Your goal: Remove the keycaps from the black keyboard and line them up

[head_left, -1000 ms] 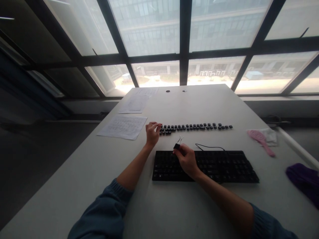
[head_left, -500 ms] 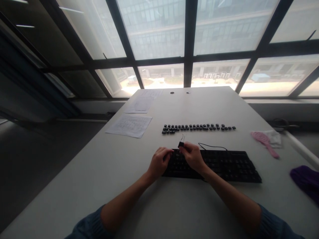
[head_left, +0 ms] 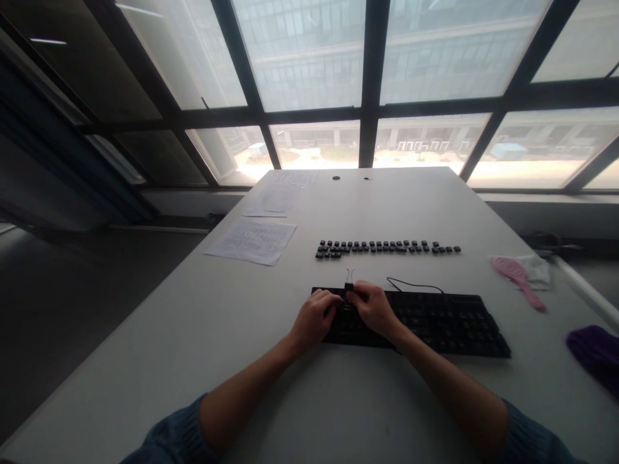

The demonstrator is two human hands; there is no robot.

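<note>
A black keyboard [head_left: 454, 319] lies on the white table. Over its left part, my right hand [head_left: 374, 306] pinches a small black binder clip [head_left: 349, 285] by its body, with the two thin wire arms pointing up and away from me. The clip is low against the keyboard's upper rows; whether it grips a key cannot be made out. My left hand [head_left: 316, 316] rests at the keyboard's left end, fingers bent together, tips close beside the clip. Anything between them is hidden. Beyond the keyboard stand rows of loose black keycaps [head_left: 372, 247].
The keyboard's cable [head_left: 416, 283] loops behind it. Sheets of written paper [head_left: 254, 241] lie to the left. On the right are a pink hairbrush [head_left: 520, 280] on a white tissue [head_left: 539, 270] and a purple cloth [head_left: 594, 351]. Large windows rise behind the table.
My right hand has lowered the clip toward the keys and turned it more upright. My left hand has shifted slightly right, closer to it.
</note>
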